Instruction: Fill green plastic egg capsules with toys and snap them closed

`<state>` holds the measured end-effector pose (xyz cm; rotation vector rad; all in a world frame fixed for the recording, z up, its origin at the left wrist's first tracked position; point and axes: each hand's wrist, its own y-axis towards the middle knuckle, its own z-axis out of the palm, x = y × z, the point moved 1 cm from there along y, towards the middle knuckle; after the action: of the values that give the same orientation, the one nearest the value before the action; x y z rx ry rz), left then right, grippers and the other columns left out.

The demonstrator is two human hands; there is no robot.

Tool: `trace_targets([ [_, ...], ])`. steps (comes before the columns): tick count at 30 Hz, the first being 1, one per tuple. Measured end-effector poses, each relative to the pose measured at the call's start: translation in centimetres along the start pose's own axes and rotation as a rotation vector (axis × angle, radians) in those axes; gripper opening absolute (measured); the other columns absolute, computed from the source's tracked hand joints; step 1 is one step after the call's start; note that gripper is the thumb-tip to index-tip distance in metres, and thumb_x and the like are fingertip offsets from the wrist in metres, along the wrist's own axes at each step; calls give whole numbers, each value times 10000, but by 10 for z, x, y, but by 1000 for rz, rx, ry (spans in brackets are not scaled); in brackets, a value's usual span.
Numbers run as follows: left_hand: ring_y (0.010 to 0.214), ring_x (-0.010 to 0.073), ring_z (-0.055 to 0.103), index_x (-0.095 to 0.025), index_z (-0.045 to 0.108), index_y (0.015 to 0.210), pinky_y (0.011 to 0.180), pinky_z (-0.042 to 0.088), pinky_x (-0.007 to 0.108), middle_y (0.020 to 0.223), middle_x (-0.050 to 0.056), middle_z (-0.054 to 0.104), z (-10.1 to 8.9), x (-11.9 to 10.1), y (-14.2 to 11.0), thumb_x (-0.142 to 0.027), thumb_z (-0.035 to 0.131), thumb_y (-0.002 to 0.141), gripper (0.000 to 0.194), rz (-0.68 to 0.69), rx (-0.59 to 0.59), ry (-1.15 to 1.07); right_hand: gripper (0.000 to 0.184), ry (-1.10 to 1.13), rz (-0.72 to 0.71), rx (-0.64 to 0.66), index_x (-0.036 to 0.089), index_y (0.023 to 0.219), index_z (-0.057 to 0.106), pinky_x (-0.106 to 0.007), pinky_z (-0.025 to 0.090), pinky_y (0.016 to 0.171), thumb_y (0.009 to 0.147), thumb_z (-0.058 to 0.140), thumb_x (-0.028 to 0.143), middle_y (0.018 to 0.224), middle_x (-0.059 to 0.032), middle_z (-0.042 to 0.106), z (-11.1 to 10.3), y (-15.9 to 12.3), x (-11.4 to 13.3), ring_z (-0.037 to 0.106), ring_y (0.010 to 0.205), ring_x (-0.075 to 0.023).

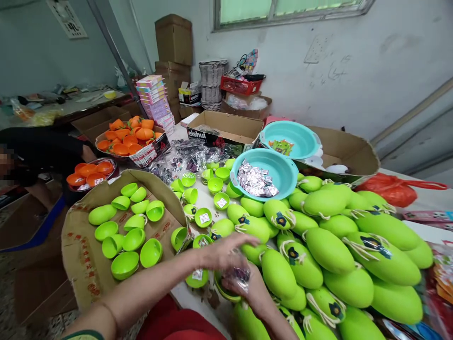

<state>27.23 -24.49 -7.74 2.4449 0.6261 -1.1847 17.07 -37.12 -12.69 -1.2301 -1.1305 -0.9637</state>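
Observation:
My right hand (252, 286) is closed on a small clear plastic packet (242, 276) with dark contents, low over an open green half-shell (226, 293). Just above the packet, my left hand (224, 254) is open, one finger stretched to the right; its other fingers are blurred close to the packet. Left of my hands, green half-shells such as this one (203, 217) stand hollow side up, some with a white printed sachet inside. Closed green egg-shaped pieces (279, 274) are piled on the right, several with cream cords and dark flower-like packets.
A cardboard tray (76, 255) at left holds green half-shells. Behind are a turquoise basin (288, 172) of sachets, another basin (307, 137), clear dark-filled packets (187, 156), and a box of orange pieces (141, 158). A person in dark clothing (46, 146) bends at far left.

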Motion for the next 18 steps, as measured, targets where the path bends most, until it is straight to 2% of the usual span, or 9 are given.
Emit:
trace_targets([
  [1,1151,208,567,-243,448,1384,972,473,322,1262,55,605,-15,16,15,-404,492,944,470,-173,-11,68,429,58,39,-27,159,943,660,-364,519,712,678,800,466,850,-55,704,-6,0,2,629,754,-233],
  [2,1153,197,562,-255,470,1363,978,466,313,1251,41,609,-32,35,30,-344,487,956,416,-378,-74,194,434,114,75,-55,165,919,653,-352,511,699,646,821,457,826,-50,702,-12,0,4,622,738,-230],
  [3,1194,226,530,-219,509,1326,1012,441,354,1272,73,589,-47,54,45,-283,498,950,382,-491,-123,275,438,159,102,-82,170,908,646,-345,506,696,627,833,448,817,-46,701,-18,-1,6,618,734,-228],
  [6,1299,313,414,-138,585,1207,1079,345,516,1327,141,519,-79,108,83,-203,533,926,293,-626,-175,362,463,202,138,-112,175,903,644,-346,504,698,588,850,445,817,-53,705,-29,-5,6,625,738,-236],
  [10,1252,289,458,-139,609,1129,1070,345,541,1290,106,541,-96,155,107,-314,615,910,281,-668,-180,276,515,184,147,-88,197,947,660,-390,517,706,545,857,452,828,-72,712,-38,-7,-10,644,741,-277],
  [12,1199,269,496,-137,624,1064,1045,373,517,1220,95,575,-105,165,108,-331,622,905,250,-673,-203,182,547,193,127,-85,220,1004,669,-426,527,704,551,839,476,847,-85,712,-43,-6,-22,649,734,-299],
  [14,1149,254,514,-135,625,962,1025,384,492,1125,83,601,-118,165,100,-330,628,894,206,-666,-247,64,586,221,122,-85,243,1030,680,-457,533,665,533,828,516,797,-88,698,-49,-3,-31,641,695,-315],
  [16,1070,243,536,-136,600,867,991,405,455,1006,74,610,-129,153,82,-354,629,876,220,-646,-303,-85,648,253,130,-67,256,1051,684,-479,531,638,492,834,546,733,-80,672,-53,3,-33,624,670,-323],
  [18,965,223,561,-143,574,847,922,448,401,926,67,608,-130,130,57,-438,603,866,297,-617,-351,-274,707,268,114,-17,245,1045,684,-490,526,653,439,851,568,737,-78,663,-56,10,-24,615,678,-322],
])
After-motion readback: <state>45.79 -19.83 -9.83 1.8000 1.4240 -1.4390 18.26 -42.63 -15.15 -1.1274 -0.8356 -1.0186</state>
